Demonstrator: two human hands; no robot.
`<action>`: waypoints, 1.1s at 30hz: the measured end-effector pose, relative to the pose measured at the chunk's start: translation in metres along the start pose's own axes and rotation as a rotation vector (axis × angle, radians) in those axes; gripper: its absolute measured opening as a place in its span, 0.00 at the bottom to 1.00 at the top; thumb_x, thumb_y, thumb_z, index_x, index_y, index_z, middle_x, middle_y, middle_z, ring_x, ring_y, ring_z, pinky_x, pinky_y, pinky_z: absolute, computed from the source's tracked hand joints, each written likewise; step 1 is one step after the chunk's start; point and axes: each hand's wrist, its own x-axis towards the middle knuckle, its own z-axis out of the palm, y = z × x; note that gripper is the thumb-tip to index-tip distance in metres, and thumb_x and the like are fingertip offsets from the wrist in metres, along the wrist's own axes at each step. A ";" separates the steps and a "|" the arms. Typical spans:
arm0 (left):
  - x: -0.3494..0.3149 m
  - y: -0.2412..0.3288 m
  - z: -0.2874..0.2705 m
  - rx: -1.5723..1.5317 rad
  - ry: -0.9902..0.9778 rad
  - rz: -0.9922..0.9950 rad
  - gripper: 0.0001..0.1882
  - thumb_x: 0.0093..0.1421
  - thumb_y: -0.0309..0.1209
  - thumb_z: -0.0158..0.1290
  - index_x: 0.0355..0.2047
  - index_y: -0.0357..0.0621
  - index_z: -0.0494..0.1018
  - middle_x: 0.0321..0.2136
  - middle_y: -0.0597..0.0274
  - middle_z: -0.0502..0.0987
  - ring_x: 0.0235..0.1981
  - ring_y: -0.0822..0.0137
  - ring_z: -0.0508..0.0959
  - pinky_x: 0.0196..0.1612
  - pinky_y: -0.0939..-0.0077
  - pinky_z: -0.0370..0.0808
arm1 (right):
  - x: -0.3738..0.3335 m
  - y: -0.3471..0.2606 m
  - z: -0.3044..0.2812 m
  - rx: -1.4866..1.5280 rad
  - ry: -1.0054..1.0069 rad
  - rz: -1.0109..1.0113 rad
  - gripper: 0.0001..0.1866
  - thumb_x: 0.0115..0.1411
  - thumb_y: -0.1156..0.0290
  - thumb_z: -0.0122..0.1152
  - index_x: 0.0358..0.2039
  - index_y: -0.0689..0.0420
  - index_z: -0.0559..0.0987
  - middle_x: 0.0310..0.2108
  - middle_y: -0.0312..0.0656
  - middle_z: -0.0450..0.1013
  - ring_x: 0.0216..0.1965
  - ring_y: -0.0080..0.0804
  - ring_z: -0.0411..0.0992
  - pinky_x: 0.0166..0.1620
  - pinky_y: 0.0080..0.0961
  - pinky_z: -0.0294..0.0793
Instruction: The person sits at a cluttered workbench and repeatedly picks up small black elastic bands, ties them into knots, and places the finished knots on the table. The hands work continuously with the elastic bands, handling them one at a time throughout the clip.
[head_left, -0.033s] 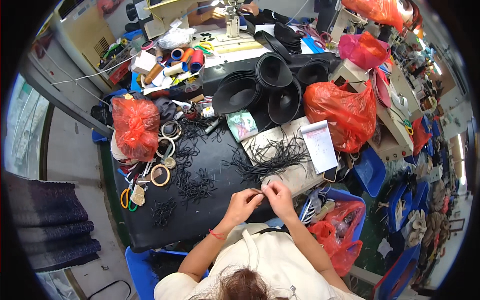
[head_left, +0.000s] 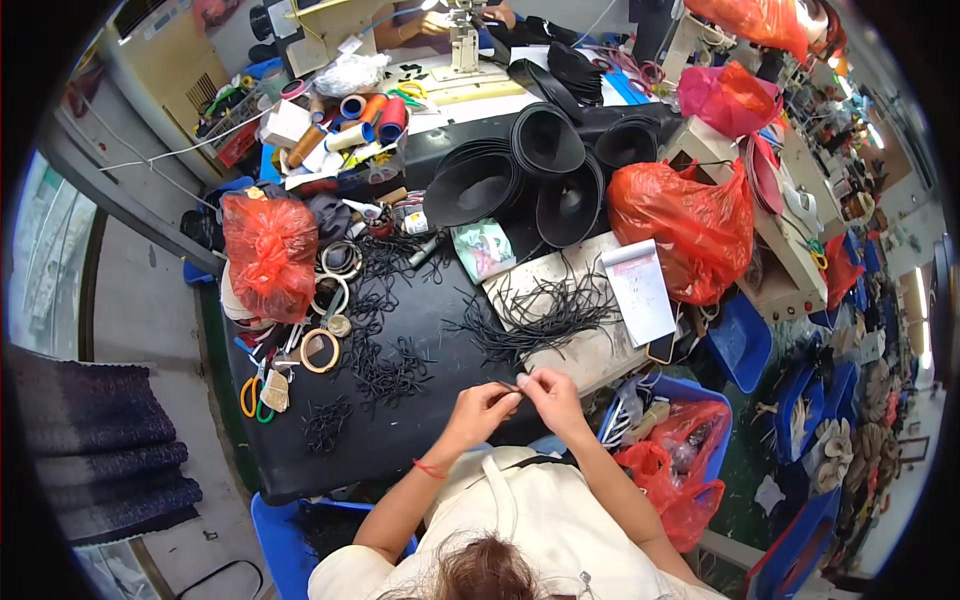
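Left hand (head_left: 478, 412) meets right hand (head_left: 553, 402) over the near side of a black-covered table (head_left: 295, 458). From left, a tangle of black cords (head_left: 385, 372), a looser pile of cords (head_left: 530, 334) on a pale board (head_left: 600, 362) and a notepad (head_left: 640, 298) lie beyond, apparently kept within easy reach. Left thumb and fingers close narrowly on a thin dark strand (head_left: 508, 387); right fingertips pinch it too, seemingly to steady it.
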 end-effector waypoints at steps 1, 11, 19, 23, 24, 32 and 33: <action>0.006 -0.022 -0.011 -0.042 -0.021 -0.044 0.11 0.57 0.31 0.52 0.36 0.34 0.74 0.24 0.62 0.76 0.23 0.76 0.74 0.27 0.83 0.73 | 0.004 0.012 0.000 -0.039 -0.052 0.071 0.12 0.54 0.65 0.58 0.22 0.62 0.75 0.15 0.34 0.66 0.18 0.19 0.62 0.23 0.20 0.62; 0.027 -0.081 -0.112 0.968 0.790 -0.187 0.15 0.45 0.32 0.60 0.34 0.44 0.73 0.40 0.54 0.69 0.46 0.55 0.65 0.48 0.62 0.62 | 0.102 0.084 0.012 -0.759 0.110 -0.432 0.04 0.50 0.72 0.57 0.26 0.57 0.77 0.27 0.43 0.68 0.34 0.42 0.66 0.37 0.35 0.66; 0.056 -0.047 -0.056 0.846 0.583 0.382 0.16 0.53 0.29 0.52 0.43 0.40 0.70 0.49 0.48 0.65 0.53 0.48 0.62 0.56 0.57 0.57 | 0.110 0.065 0.018 -0.809 0.123 -0.570 0.01 0.50 0.73 0.57 0.25 0.54 0.74 0.26 0.38 0.67 0.34 0.37 0.65 0.39 0.33 0.60; 0.071 -0.022 -0.017 0.885 0.484 0.477 0.10 0.55 0.28 0.49 0.38 0.40 0.72 0.42 0.53 0.71 0.47 0.53 0.68 0.56 0.48 0.54 | 0.089 0.026 0.011 -0.709 -0.029 -0.702 0.04 0.53 0.75 0.53 0.31 0.56 0.71 0.29 0.41 0.69 0.34 0.38 0.68 0.41 0.34 0.61; 0.072 -0.022 -0.016 0.837 0.422 0.467 0.08 0.56 0.27 0.49 0.36 0.41 0.73 0.38 0.55 0.73 0.44 0.56 0.71 0.55 0.45 0.54 | 0.083 0.017 0.010 -0.666 -0.025 -0.680 0.04 0.53 0.75 0.53 0.31 0.57 0.71 0.29 0.42 0.69 0.34 0.39 0.68 0.40 0.34 0.62; 0.021 -0.005 -0.011 0.443 0.367 0.383 0.08 0.55 0.26 0.50 0.34 0.37 0.74 0.24 0.54 0.73 0.26 0.60 0.74 0.30 0.72 0.69 | 0.043 -0.026 -0.007 -0.497 0.066 -0.618 0.04 0.53 0.79 0.55 0.31 0.61 0.72 0.28 0.46 0.67 0.27 0.44 0.69 0.29 0.33 0.68; 0.016 -0.006 -0.012 0.453 0.358 0.376 0.08 0.55 0.27 0.50 0.33 0.37 0.74 0.24 0.54 0.74 0.25 0.62 0.74 0.29 0.74 0.69 | 0.041 -0.028 -0.010 -0.499 0.085 -0.623 0.05 0.53 0.79 0.55 0.31 0.60 0.72 0.28 0.45 0.67 0.27 0.44 0.69 0.29 0.33 0.68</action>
